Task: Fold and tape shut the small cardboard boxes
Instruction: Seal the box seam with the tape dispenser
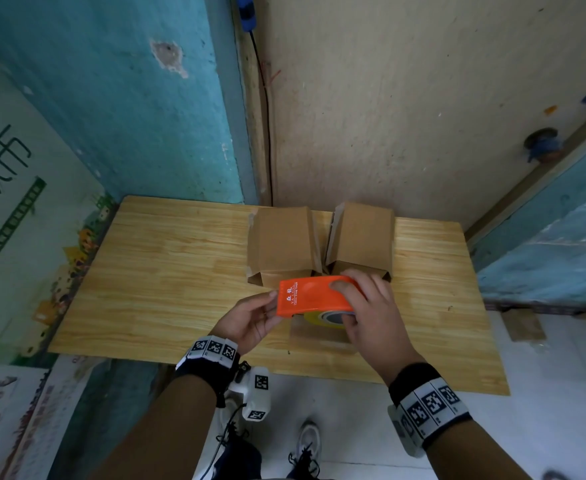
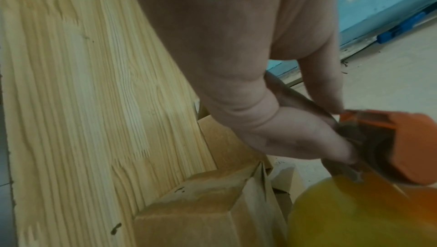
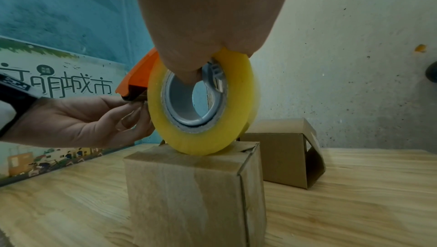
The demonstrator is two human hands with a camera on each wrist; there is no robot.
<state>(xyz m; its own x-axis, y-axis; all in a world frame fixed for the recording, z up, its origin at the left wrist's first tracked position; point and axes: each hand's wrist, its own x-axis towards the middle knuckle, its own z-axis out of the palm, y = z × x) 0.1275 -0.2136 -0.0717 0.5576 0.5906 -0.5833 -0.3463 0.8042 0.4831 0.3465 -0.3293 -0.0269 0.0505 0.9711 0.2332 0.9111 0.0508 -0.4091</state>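
My right hand (image 1: 371,313) grips an orange tape dispenser (image 1: 310,296) from above, with a finger hooked in the core of its yellow tape roll (image 3: 196,142). The roll rests on top of a small closed cardboard box (image 3: 189,185) standing near the table's front edge; in the head view this box (image 1: 319,337) is mostly hidden under the dispenser. My left hand (image 1: 250,320) is at the dispenser's cutter end (image 3: 139,80), thumb and fingertips (image 3: 132,112) pinching the tape end there.
Two more cardboard boxes (image 1: 281,240) (image 1: 362,233) lie side by side at the back of the wooden table (image 1: 163,271), against the wall, their near ends open. The left half of the table is bare wood. A poster leans at the left.
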